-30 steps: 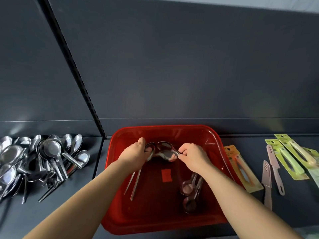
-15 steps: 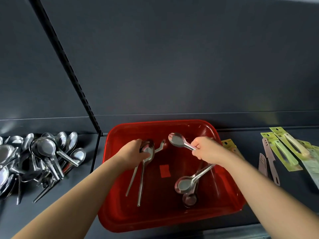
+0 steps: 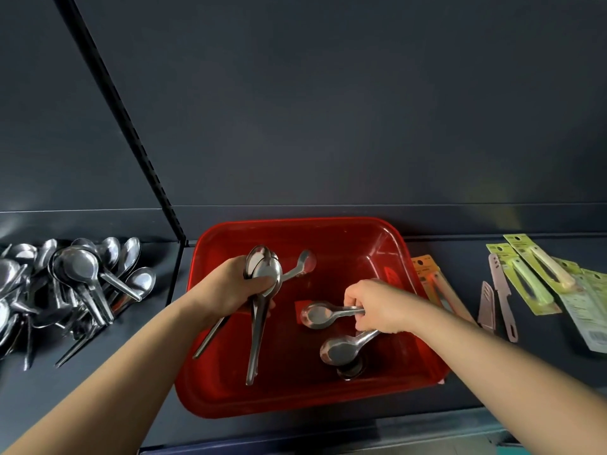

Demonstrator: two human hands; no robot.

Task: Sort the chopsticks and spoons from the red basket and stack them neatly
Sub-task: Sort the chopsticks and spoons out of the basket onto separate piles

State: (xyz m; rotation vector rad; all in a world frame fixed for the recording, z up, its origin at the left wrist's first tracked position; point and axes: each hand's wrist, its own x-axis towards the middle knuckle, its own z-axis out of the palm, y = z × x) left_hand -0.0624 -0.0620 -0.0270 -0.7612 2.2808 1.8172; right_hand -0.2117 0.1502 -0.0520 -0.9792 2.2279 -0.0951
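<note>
A red basket sits on the dark shelf in front of me. My left hand is over its left half, shut on a bundle of steel spoons with bowls up and handles hanging down. One spoon handle sticks out to the right of that bundle. My right hand is over the basket's right half, gripping the handle of a spoon whose bowl points left. Another spoon lies just under that hand, over a further one on the basket floor.
A heap of steel spoons lies on the shelf to the left, past a black slotted upright. Packaged knives and loose pink knives lie to the right. An orange pack rests against the basket's right wall.
My right hand has dropped from the basket's upper middle to its right side, lowering the spoon it holds so the bowl points left. My left hand has lifted its spoon bundle a little.
</note>
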